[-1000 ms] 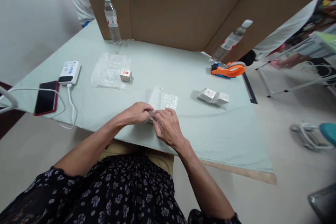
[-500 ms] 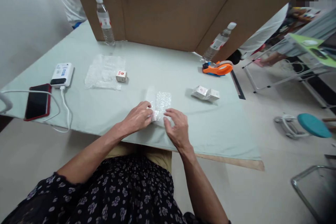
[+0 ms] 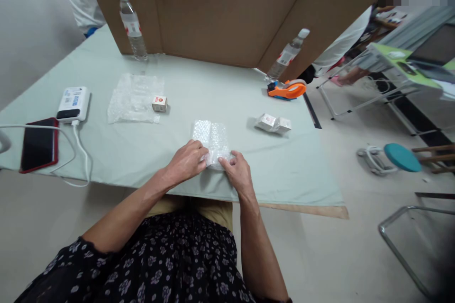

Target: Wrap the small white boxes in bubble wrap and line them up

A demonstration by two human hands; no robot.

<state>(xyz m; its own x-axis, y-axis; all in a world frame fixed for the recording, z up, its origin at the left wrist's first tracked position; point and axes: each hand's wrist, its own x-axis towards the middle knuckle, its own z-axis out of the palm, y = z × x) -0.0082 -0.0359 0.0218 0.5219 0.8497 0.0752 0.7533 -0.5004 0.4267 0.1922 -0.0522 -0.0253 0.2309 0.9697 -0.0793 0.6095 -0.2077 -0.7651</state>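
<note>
A folded piece of clear bubble wrap (image 3: pixel 218 136) lies flat near the table's front edge, with a seam running down its middle. My left hand (image 3: pixel 188 160) has its fingers curled closed on the near left part of the wrap. At the near right corner, my right hand (image 3: pixel 237 169) grips the wrap between thumb and fingers. The fingers hide part of the near edge, and I cannot tell whether anything lies inside. To the left, a small white box (image 3: pixel 159 103) stands beside a larger bubble wrap sheet (image 3: pixel 135 97).
Two wrapped small boxes (image 3: pixel 273 123) sit to the right, below an orange tape dispenser (image 3: pixel 288 90). Water bottles (image 3: pixel 133 28) (image 3: pixel 287 57) stand before a cardboard panel (image 3: pixel 213 14). A phone (image 3: pixel 39 146) and a cabled white power bank (image 3: pixel 74 104) lie left. A stool (image 3: pixel 401 157) stands right.
My right hand has closed from spread fingers onto the wrap's near right corner. The wrap now lies flatter, its left part showing more clearly. The view has shifted slightly right.
</note>
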